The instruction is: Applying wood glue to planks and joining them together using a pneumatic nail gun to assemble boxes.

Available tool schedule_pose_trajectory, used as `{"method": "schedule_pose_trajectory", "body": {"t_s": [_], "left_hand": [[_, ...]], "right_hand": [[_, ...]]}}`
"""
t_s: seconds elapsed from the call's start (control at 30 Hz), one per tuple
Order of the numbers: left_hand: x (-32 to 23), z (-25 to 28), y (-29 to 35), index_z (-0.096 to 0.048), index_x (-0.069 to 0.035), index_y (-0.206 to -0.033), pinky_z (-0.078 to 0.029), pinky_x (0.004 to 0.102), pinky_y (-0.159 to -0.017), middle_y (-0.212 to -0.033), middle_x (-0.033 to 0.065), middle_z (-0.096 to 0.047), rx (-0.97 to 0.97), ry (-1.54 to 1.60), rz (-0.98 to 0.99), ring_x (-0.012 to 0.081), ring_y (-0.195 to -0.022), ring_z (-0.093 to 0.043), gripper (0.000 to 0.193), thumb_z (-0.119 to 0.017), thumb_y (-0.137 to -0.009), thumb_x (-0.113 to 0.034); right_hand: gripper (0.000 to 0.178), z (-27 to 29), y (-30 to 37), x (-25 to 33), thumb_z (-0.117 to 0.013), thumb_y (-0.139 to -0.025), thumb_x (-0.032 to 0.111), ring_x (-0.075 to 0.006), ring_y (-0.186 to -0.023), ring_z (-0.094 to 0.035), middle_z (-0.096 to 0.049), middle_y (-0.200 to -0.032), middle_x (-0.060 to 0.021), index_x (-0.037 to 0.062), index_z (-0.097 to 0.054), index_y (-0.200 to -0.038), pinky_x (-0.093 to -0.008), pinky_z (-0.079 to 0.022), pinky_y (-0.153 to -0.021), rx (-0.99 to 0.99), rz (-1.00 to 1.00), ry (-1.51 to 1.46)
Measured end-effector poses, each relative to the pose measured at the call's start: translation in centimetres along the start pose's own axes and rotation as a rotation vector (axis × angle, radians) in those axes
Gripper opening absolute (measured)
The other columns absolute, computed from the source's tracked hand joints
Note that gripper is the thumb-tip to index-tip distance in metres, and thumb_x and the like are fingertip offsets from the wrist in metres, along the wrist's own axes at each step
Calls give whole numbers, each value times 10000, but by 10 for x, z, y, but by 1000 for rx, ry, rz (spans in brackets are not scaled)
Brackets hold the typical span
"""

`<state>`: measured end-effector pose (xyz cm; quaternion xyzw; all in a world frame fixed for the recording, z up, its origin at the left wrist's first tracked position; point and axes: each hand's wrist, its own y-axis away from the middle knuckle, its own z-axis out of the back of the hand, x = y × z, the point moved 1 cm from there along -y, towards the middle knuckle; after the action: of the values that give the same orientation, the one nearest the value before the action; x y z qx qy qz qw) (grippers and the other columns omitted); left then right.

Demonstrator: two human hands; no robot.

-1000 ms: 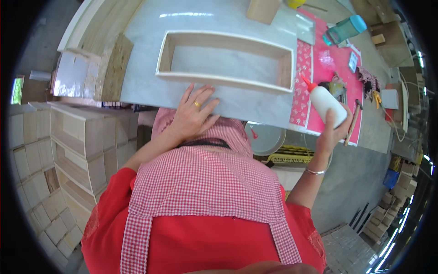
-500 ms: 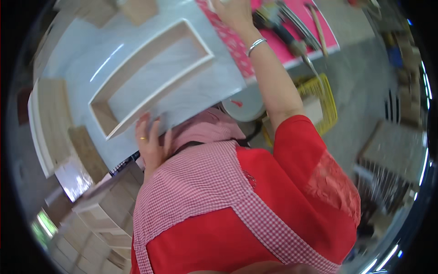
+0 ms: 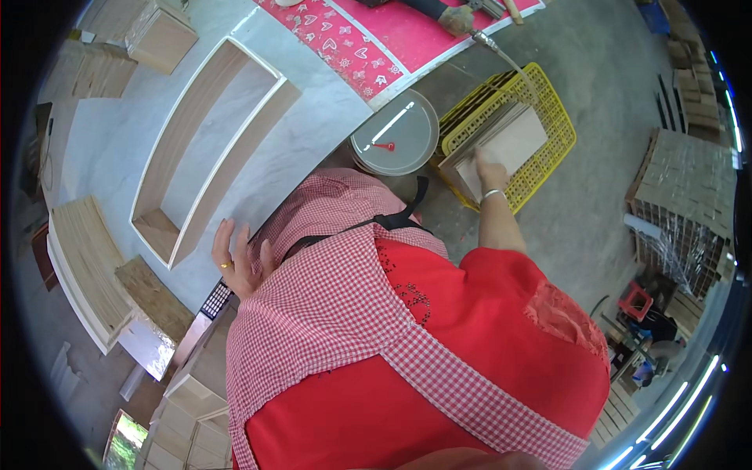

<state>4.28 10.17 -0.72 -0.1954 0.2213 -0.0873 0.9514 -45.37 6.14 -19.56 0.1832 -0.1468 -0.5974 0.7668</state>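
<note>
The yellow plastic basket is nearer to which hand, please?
The right hand, touching the flat pale boards in the basket; the left hand is farther off, at the edge of the grey tabletop.

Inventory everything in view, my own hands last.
Table: 1, grey-white, upper left
Wooden frame: 1, pale, on the table
Sheet: 1, pink, on the table
Hosed tool: 1, dark, on the sheet
Round-topped thing: 1, grey, left of the basket
Small piece: 1, red, on that top
Basket: 1, yellow, right of centre
Thin boards: several, pale, in the basket
Wrapped stack: 1, brownish, right
Wood stacks: several, pale, left
Background clutter: uncounted, mixed, too small
Apron: 1, red-and-white check, torso
Shirt: 1, red, under the apron
Left hand: 1, gold ring, at the table edge
Right hand: 1, silver bracelet, at the thin boards
</note>
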Motion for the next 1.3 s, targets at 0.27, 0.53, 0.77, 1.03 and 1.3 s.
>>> {"method": "schedule_pose_trajectory", "body": {"t_s": [0.27, 0.53, 0.77, 1.03, 1.3], "left_hand": [[0, -1, 5, -617, -29, -1208, -423, 473, -1052, -1342, 181, -537, -12, 11, 31, 380, -1258, -519, 411, -727, -814, -69], [4, 2, 3, -609, -30, -1209, -417, 474, -1055, -1363, 170, -515, 4, 46, 17, 373, -1274, -504, 428, -740, -803, -59], [1, 4, 10, -604, -36, -1214, -409, 472, -1065, -1371, 165, -509, 13, 31, 77, 373, -1279, -498, 439, -748, -800, -57], [-1, -1, -3, -614, -45, -1204, -412, 476, -1061, -1372, 165, -508, 7, 48, 82, 375, -1268, -504, 431, -752, -796, -63], [16, 20, -9, -638, -33, -1144, -424, 465, -1012, -1264, 170, -573, -133, 18, 42, 375, -1179, -552, 384, -756, -780, -64]], "right_hand": [[1302, -14, -23, -17, -708, -643, 779, -466, -1360, -384, -404, -1433, -345, -146, -265, -1444, -511, -329, -1127, 31, -12, -98], [1269, -17, -40, -18, -732, -621, 772, -459, -1361, -388, -401, -1435, -343, -128, -319, -1415, -488, -332, -1133, -60, -2, -165], [1231, -8, -4, 17, -783, -614, 708, -459, -1354, -401, -410, -1435, -335, -117, -333, -1408, -468, -345, -1131, 34, -140, -64], [1052, 1, -27, -45, -840, -633, 573, -435, -1272, -503, -501, -1361, -332, -114, -456, -1329, -477, -426, -1049, -170, 147, -404], [615, 142, -39, 10, -750, -887, 236, -257, -1056, -625, -636, -1204, -189, -72, -482, -1347, -374, -504, -889, -309, 686, -856]]}}
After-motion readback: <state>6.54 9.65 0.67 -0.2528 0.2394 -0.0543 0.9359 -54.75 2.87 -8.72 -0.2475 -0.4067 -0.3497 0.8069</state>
